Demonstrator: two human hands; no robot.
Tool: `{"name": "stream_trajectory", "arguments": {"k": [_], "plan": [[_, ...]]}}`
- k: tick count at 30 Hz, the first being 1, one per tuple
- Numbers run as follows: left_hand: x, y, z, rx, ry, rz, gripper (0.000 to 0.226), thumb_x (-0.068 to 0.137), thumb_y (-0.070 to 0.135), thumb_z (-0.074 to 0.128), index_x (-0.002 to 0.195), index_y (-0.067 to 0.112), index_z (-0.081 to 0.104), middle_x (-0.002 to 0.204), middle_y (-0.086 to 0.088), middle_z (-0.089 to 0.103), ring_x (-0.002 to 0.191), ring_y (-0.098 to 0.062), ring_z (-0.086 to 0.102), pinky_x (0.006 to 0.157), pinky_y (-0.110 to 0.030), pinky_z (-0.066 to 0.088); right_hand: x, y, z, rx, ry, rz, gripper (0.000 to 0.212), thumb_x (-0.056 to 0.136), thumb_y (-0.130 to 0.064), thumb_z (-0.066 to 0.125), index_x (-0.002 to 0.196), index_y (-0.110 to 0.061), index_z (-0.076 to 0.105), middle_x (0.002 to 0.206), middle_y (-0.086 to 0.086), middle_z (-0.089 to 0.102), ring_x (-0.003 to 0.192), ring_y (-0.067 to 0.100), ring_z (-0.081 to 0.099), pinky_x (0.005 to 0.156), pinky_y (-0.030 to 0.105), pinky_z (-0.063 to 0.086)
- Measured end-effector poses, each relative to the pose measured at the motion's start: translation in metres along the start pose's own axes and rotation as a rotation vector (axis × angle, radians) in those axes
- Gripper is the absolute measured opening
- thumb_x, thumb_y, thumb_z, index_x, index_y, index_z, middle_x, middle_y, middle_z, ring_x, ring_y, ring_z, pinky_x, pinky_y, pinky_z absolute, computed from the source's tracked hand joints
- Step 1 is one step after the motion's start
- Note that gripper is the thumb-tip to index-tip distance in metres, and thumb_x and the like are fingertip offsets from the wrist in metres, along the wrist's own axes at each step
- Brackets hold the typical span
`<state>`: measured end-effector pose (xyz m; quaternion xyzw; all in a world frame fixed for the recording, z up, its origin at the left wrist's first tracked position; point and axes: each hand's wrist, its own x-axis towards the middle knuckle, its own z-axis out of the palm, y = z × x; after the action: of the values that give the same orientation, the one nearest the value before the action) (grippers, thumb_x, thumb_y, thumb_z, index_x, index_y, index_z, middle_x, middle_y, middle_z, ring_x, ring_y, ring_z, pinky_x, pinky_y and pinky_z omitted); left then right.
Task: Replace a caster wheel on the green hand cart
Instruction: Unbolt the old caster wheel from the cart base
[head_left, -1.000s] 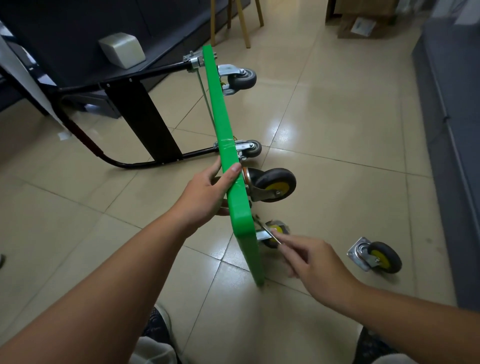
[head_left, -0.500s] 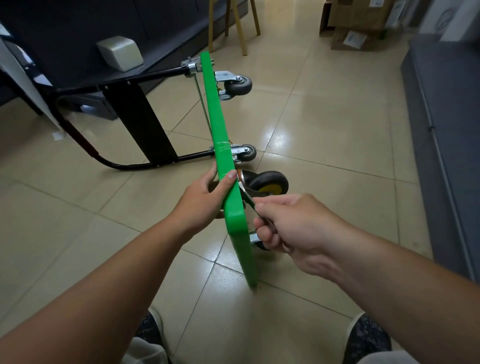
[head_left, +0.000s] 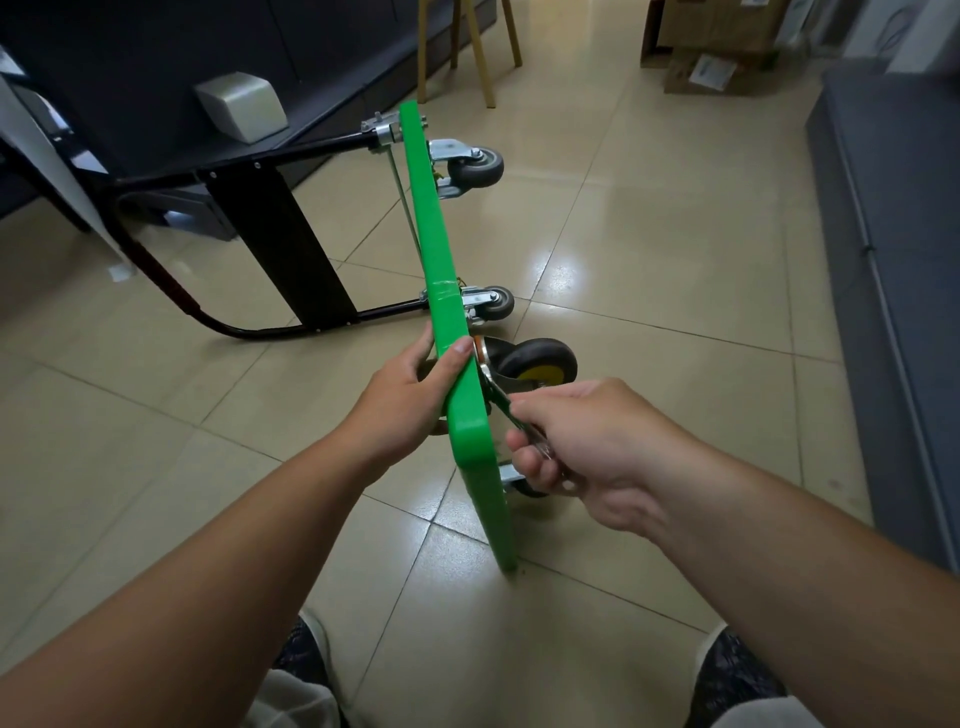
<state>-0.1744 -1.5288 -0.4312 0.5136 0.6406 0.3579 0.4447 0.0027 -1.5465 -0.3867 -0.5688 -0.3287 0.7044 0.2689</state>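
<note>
A person's left hand (head_left: 405, 400) grips the deck of the green hand cart (head_left: 444, 270), which is tipped on edge, while the right hand (head_left: 597, 441), nearer the work, clasps a wrench (head_left: 498, 399) slanting up and away from its knuckles to the yellow-hubbed caster wheel (head_left: 545, 358) just beyond.

The green hand cart (head_left: 448, 332) stands on its long edge on the floor, its thin deck upright, with the upper rim in the left grip (head_left: 410, 395). Its black handle (head_left: 291, 249) lies folded on the left grip's side. Just beyond the right grip (head_left: 587, 441) a black caster with a yellow hub (head_left: 543, 364) juts from the deck. A metal wrench (head_left: 497, 395) in the right grip reaches this caster's mount. Two grey casters (head_left: 475, 167) sit far beyond both, and another caster (head_left: 514, 479) is half hidden under the right grip.
</note>
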Motion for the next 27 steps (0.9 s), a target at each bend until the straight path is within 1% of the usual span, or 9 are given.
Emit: {"name": "stream_trajectory", "arguments": {"k": [6, 9, 13, 16, 18, 20, 23, 25, 27], "plan": [[0.000, -0.002, 0.000, -0.007, 0.004, 0.011, 0.056, 0.103, 0.053, 0.051, 0.156, 0.038, 0.043, 0.116, -0.002, 0.074, 0.097, -0.014, 0.075, 0.070, -0.026, 0.062, 0.009, -0.002, 0.011, -0.055, -0.077, -0.052, 0.015, 0.100, -0.006, 0.053, 0.108, -0.002, 0.066, 0.065, 0.010, 0.059, 0.039, 0.013, 0.053, 0.040, 0.019, 0.041], [-0.001, -0.003, -0.002, -0.017, 0.003, 0.010, 0.056, 0.104, 0.051, 0.050, 0.157, 0.037, 0.042, 0.117, -0.002, 0.073, 0.096, -0.014, 0.076, 0.068, -0.024, 0.061, 0.014, 0.017, 0.003, -0.154, -0.116, -0.176, 0.026, 0.101, -0.008, 0.056, 0.126, -0.010, 0.064, 0.066, 0.011, 0.062, 0.046, 0.020, 0.058, 0.046, 0.028, 0.045], [0.000, -0.003, -0.004, -0.025, -0.010, 0.008, 0.058, 0.104, 0.050, 0.048, 0.159, 0.037, 0.038, 0.122, -0.002, 0.072, 0.095, -0.010, 0.076, 0.068, -0.022, 0.061, 0.035, 0.069, -0.012, -0.493, -0.007, -0.485, 0.043, 0.102, -0.016, 0.057, 0.141, -0.033, 0.056, 0.079, 0.004, 0.072, 0.064, 0.020, 0.069, 0.070, 0.041, 0.061], [0.001, -0.002, -0.004, -0.030, -0.013, 0.004, 0.058, 0.105, 0.046, 0.048, 0.161, 0.035, 0.034, 0.118, 0.000, 0.072, 0.092, -0.011, 0.076, 0.065, -0.020, 0.059, 0.057, 0.098, -0.011, -0.579, 0.118, -0.733, 0.051, 0.102, -0.013, 0.054, 0.145, -0.040, 0.047, 0.110, -0.004, 0.073, 0.095, 0.009, 0.067, 0.090, 0.036, 0.056], [0.002, -0.002, -0.005, -0.025, -0.018, 0.004, 0.059, 0.106, 0.045, 0.048, 0.162, 0.034, 0.033, 0.117, 0.000, 0.071, 0.093, -0.012, 0.075, 0.065, -0.019, 0.059, 0.067, 0.107, -0.012, -0.605, 0.128, -0.795, 0.053, 0.102, -0.012, 0.053, 0.147, -0.039, 0.045, 0.114, -0.003, 0.070, 0.101, 0.010, 0.064, 0.091, 0.033, 0.055], [0.000, -0.001, -0.004, -0.030, -0.012, -0.001, 0.059, 0.106, 0.046, 0.048, 0.161, 0.035, 0.034, 0.118, 0.000, 0.071, 0.094, -0.012, 0.075, 0.064, -0.019, 0.059, 0.061, 0.111, -0.021, -0.656, 0.104, -0.747, 0.052, 0.103, -0.014, 0.053, 0.145, -0.044, 0.047, 0.102, -0.002, 0.069, 0.090, 0.012, 0.064, 0.082, 0.030, 0.055], [-0.004, -0.001, -0.002, -0.020, -0.003, -0.024, 0.057, 0.106, 0.050, 0.047, 0.159, 0.034, 0.039, 0.121, -0.002, 0.071, 0.097, -0.012, 0.075, 0.067, -0.021, 0.061, 0.032, 0.109, -0.036, -0.616, 0.015, -0.525, 0.043, 0.101, -0.012, 0.055, 0.121, -0.050, 0.063, 0.080, 0.001, 0.068, 0.064, 0.013, 0.063, 0.066, 0.025, 0.055], [-0.009, -0.001, 0.001, -0.028, -0.005, -0.042, 0.049, 0.107, 0.049, 0.045, 0.150, 0.027, 0.052, 0.116, -0.002, 0.073, 0.091, -0.009, 0.075, 0.066, -0.019, 0.060, 0.017, 0.096, -0.040, -0.498, 0.035, -0.407, 0.032, 0.102, -0.010, 0.054, 0.112, -0.035, 0.070, 0.070, 0.004, 0.067, 0.055, 0.015, 0.062, 0.059, 0.028, 0.055], [-0.012, -0.001, 0.004, 0.001, -0.003, -0.045, 0.041, 0.107, 0.051, 0.043, 0.136, 0.028, 0.061, 0.111, -0.002, 0.074, 0.094, -0.012, 0.075, 0.077, -0.027, 0.063, 0.011, 0.072, -0.039, -0.332, 0.116, -0.293, 0.022, 0.102, -0.007, 0.052, 0.111, -0.023, 0.066, 0.069, 0.009, 0.068, 0.050, 0.015, 0.061, 0.051, 0.027, 0.053]]}}
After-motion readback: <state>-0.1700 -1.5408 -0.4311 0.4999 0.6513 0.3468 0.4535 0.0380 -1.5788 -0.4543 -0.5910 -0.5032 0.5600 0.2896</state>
